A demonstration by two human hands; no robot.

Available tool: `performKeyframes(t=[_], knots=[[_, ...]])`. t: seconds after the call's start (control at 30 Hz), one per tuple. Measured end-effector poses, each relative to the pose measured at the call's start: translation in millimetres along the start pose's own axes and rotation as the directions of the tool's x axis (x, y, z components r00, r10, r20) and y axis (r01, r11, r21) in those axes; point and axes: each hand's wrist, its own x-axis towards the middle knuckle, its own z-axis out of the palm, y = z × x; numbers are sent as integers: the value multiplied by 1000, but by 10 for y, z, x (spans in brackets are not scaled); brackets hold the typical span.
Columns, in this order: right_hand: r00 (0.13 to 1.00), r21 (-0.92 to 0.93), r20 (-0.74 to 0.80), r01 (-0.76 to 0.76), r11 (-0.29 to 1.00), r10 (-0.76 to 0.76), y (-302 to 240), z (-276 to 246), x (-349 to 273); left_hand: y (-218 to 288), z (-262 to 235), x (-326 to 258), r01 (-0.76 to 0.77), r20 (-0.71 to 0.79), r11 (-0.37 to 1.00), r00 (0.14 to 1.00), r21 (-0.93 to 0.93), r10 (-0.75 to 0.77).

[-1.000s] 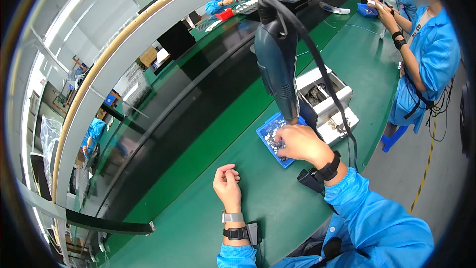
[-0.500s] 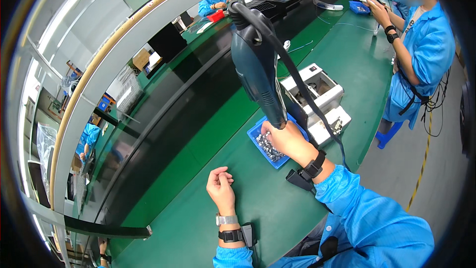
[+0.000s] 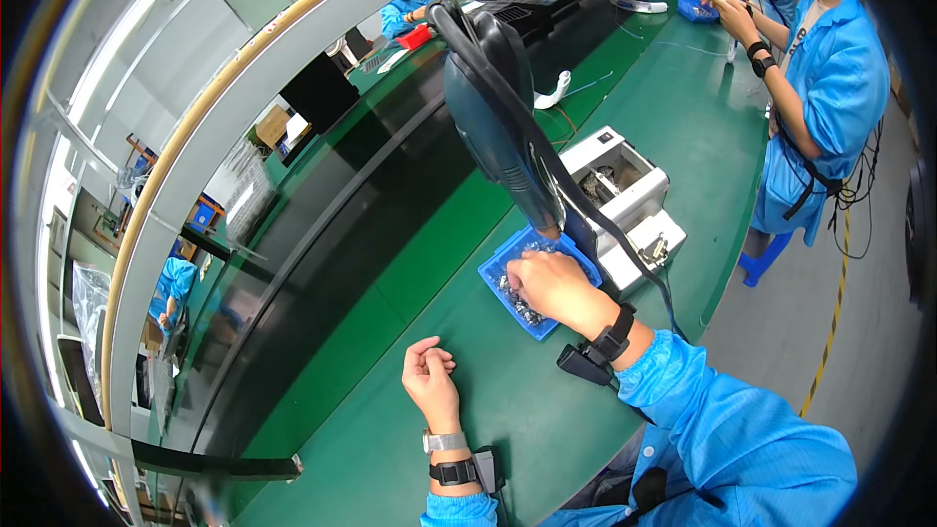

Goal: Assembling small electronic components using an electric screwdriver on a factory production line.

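My right hand [image 3: 549, 285] reaches into a shallow blue tray [image 3: 499, 274] of small metal parts on the green bench, its fingers down among the parts; whether it grips one I cannot tell. My left hand [image 3: 429, 379] rests on the green bench surface [image 3: 371, 429] with its fingers curled into a loose fist; nothing shows inside it. A dark hanging power tool [image 3: 493, 127] with a thick black cable dangles just above the tray. Both wrists carry black straps.
A white box-shaped machine [image 3: 625, 190] stands right behind the tray. A black conveyor [image 3: 322, 234] runs along the far side of the bench. A person in a blue coat [image 3: 820, 107] works at the right, near another blue tray [image 3: 695, 8].
The view has shifted. My right hand stays in the blue tray, and my left hand has curled tighter into a fist.
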Motion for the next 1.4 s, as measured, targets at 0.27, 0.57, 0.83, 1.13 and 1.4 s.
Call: performKeyframes(t=[0.27, 0.57, 0.83, 1.13, 1.4], knots=[[997, 137, -75, -17, 990, 28, -145, -241, -5, 21, 0, -13, -26, -22, 1000, 999, -11, 26], [977, 157, -213, 66, 985, -31, -102, -93, -23, -4, -37, -23, -7, 11, 1000, 1000, -3, 7], [978, 347, -196, -3, 938, 75, -176, -186, 64, -41, -22, 10, -7, 30, 998, 1000, -57, 8], [997, 844, -58, 74, 532, -46, -949, -119, -157, -116, -104, -1, 20, 6, 999, 1000, -45, -20], [963, 911, 269, -259, 321, 16, -1063, 544, -360, -106, -58, 13, -42, -42, 999, 998, 32, 44]])
